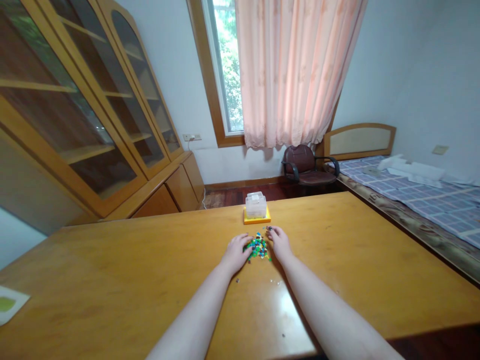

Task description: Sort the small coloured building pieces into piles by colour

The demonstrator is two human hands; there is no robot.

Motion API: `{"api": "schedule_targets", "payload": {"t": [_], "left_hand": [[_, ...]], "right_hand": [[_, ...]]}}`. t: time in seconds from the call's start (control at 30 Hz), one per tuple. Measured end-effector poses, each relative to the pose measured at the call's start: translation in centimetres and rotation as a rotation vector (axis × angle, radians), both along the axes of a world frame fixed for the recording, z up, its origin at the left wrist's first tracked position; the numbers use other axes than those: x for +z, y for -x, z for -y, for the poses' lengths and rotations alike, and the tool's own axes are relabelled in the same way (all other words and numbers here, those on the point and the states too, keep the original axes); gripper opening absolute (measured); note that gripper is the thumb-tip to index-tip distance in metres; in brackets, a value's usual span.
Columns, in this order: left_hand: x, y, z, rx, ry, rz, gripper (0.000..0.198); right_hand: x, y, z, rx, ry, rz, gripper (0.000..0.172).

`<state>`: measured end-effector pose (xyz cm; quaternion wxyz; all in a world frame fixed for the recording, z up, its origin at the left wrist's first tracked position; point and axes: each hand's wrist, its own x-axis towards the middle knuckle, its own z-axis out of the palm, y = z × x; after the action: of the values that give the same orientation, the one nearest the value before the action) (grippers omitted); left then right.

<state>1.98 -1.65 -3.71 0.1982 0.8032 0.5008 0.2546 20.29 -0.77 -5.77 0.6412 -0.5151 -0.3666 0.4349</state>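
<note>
A small heap of tiny toy building bricks (258,246), green, blue, yellow, white and brown, lies on the wooden table (150,270). At its left edge rests my left hand (236,252), fingers apart, the thumb and fingertips touching the outer bricks. On the heap's right side is my right hand (280,244), its fingers bent and pinched together at the tips. Something small and dark shows at those fingertips, too small to name. Behind the heap stands a clear plastic box (256,205) on a yellow base (257,220).
Several loose bits, among them a small brown piece (237,281), lie on the near part of the table. A paper sheet (11,304) is at the left edge. Beyond the table are a glass-door cabinet (165,195), an armchair (305,167) and a bed (412,190).
</note>
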Motion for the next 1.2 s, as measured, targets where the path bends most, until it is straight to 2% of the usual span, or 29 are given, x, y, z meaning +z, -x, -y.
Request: {"api": "schedule_targets", "payload": {"t": [0.1,0.27,0.4,0.53,0.63,0.8,0.9,1.0,1.1,1.2], "left_hand": [[0.5,-0.1,0.8,-0.026,-0.046,-0.247,0.049],[1.5,-2.3,0.7,0.009,-0.151,-0.493,0.03],[1.8,-3.9,-0.2,0.022,-0.105,-0.584,0.025],[1.9,-4.3,-1.0,0.038,-0.041,-0.587,0.03],[2.3,-3.6,-1.3,0.046,-0.038,-0.567,0.033],[3.1,-0.8,-1.0,-0.003,-0.059,-0.389,0.034],[2.9,1.6,0.4,-0.069,-0.079,-0.284,0.031],[1.8,4.0,2.9,-0.128,-0.069,-0.278,0.053],[0.6,5.3,5.1,-0.159,-0.013,-0.37,0.085],[-0.2,4.7,5.5,-0.052,0.024,-0.429,0.088]], "right_hand": [[-0.1,0.3,0.1,-0.014,-0.002,0.049,0.029],[-0.1,0.6,0.3,0.016,-0.062,0.201,0.025],[0.1,0.3,0.4,0.013,-0.043,0.163,0.025],[0.4,0.2,0.5,0.029,-0.04,0.107,0.025],[0.5,0.3,0.6,0.028,-0.034,0.113,0.025],[0.8,0.4,0.8,0.034,-0.017,0.103,0.027],[0.9,0.4,1.0,0.031,-0.022,0.117,0.028],[0.9,0.3,1.2,0.034,-0.052,0.294,0.027],[1.1,0.3,1.3,0.079,-0.099,0.652,0.028],[1.4,0.9,1.3,0.111,-0.058,0.96,0.037]]}}
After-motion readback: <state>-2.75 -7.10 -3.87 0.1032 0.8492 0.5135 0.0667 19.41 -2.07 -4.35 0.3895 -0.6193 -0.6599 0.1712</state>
